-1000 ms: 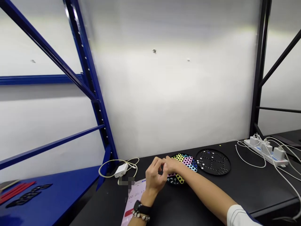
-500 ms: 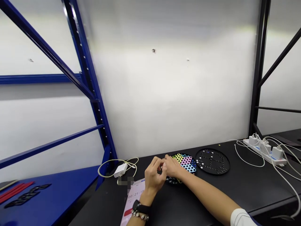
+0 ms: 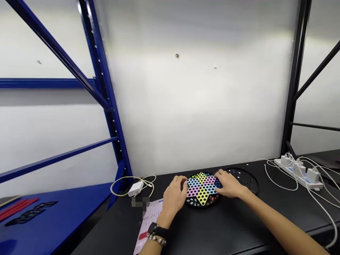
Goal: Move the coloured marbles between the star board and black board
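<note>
Left hand (image 3: 173, 198), fingers curled, rests against the left edge of a round black perforated board (image 3: 195, 203) printed with a multicoloured six-pointed star; whether it grips cannot be told. Right hand (image 3: 230, 186) lies spread on the board's right edge, just in front of a second round black perforated board (image 3: 248, 180). Below the left hand, a pink-screened phone (image 3: 151, 216) lies on the black bench (image 3: 239, 226).

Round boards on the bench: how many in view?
2. A star-patterned Chinese checkers board sits between the left hand and right hand; a black perforated round board lies to its right, partly behind the right hand. Any beneath them would be hidden.
</note>
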Demonstrator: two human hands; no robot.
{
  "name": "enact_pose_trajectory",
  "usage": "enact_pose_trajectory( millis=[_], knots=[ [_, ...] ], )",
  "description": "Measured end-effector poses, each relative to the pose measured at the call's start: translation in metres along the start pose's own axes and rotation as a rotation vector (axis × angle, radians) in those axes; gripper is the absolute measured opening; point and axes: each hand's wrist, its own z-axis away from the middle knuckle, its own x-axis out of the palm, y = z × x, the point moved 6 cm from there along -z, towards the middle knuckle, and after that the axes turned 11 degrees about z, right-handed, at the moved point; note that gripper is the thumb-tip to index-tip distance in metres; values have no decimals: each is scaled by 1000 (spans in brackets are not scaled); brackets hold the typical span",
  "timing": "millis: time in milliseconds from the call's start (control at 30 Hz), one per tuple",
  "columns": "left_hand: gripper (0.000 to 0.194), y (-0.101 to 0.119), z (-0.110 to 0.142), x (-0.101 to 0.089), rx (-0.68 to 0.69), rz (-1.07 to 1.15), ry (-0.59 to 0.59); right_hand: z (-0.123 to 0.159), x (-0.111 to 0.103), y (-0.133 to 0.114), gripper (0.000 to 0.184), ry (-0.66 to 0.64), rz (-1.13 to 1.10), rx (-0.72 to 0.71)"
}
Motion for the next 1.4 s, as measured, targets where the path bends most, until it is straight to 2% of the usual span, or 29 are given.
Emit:
enact_pose_trajectory(
  millis=[100,167,267,333,467,533,567,633,700,767,833,900,933,1000,1100,1300,1400],
  knots=[
    [35,-14,3,22,-77,-162,-202,38,14,55,20,-175,55,180],
    [39,-19,6,34,-83,-216,-306,55,19,65,6,-147,106,162],
    [40,-20,9,40,-71,-199,-343,62,3,52,14,76,127,85],
    [40,-20,9,40,-78,-153,-331,62,-26,42,17,292,44,127],
    [35,-20,8,33,-135,-29,-274,58,-94,40,26,702,-227,339],
    [35,-19,5,28,-151,66,-217,47,-107,44,30,792,-402,381],
    [38,-18,3,25,-155,134,-188,36,-105,46,31,793,-485,380],
    [50,-18,-2,18,-186,330,-114,8,-85,47,32,708,-598,351],
    [62,-23,-8,13,-250,553,-36,-24,-46,46,30,522,-649,367],
    [64,-28,-10,12,-302,658,26,-52,-6,43,28,350,-624,399],
    [56,-31,-10,13,-298,555,39,-70,25,40,27,254,-542,435],
    [53,-31,-6,19,-267,306,3,-79,45,39,26,171,-434,491],
    [56,-29,-3,25,-253,179,-60,-81,51,39,24,128,-368,515],
    [64,-26,5,43,-249,0,-262,-81,57,39,20,63,-222,530],
    [68,-18,10,56,-218,-144,-391,-77,58,39,19,50,-81,479],
    [70,-4,-3,69,-182,-290,-466,-67,62,43,30,-5,-146,445],
    [81,-1,-5,77,-163,-301,-440,-62,66,33,47,-34,-132,304]
  ],
)
